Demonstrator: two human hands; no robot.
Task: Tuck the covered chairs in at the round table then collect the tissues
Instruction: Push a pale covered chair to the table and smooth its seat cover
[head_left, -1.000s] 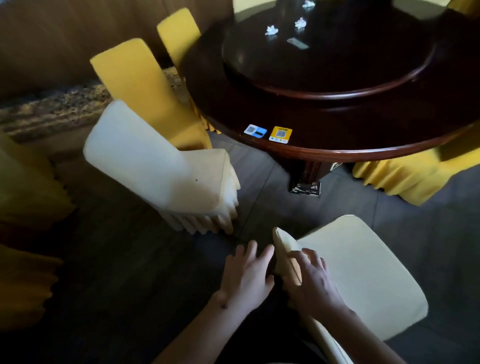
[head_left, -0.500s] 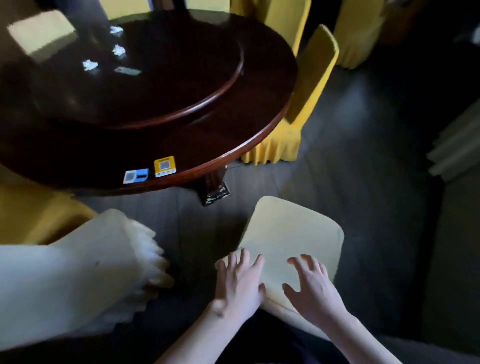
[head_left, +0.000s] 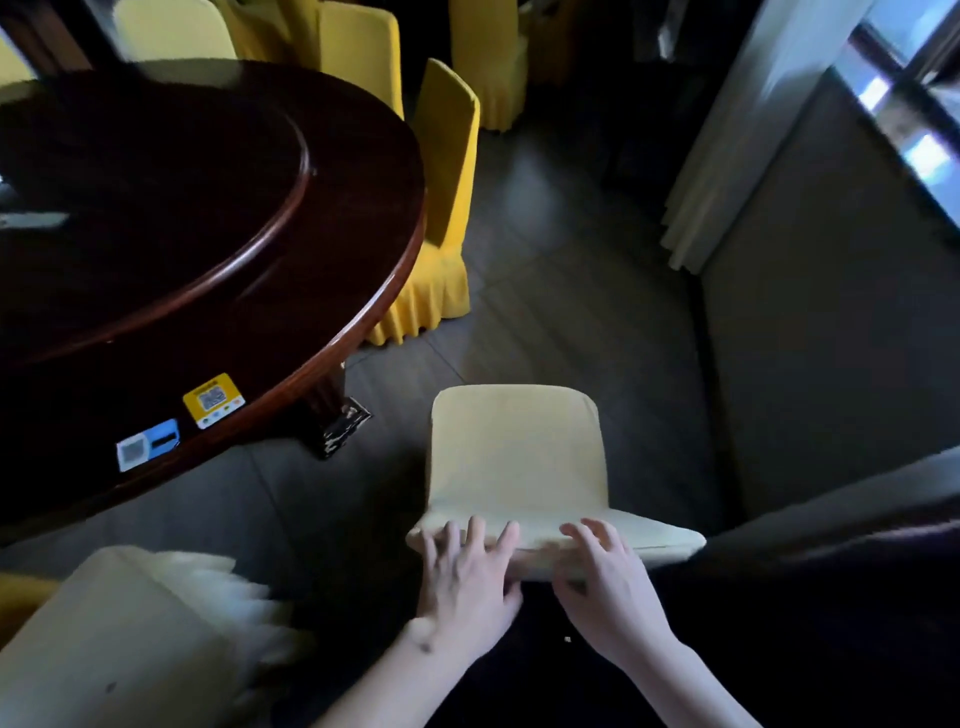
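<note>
- Our left hand (head_left: 462, 577) and right hand (head_left: 605, 587) lie spread on the pale cream fabric-covered chair (head_left: 519, 457), fingers uncurled.
- Its loose cover likely slips; we should hold the stiff backrest top.

Head camera — looking steeply down, close above the hands (head_left: 540, 587).

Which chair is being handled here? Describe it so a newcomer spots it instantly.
Start at the dark round table on the left. On the floor just right of its pedestal stands a pale cream covered chair. Unlike the bright yellow chairs beyond, both hands rest on its backrest top.
</note>
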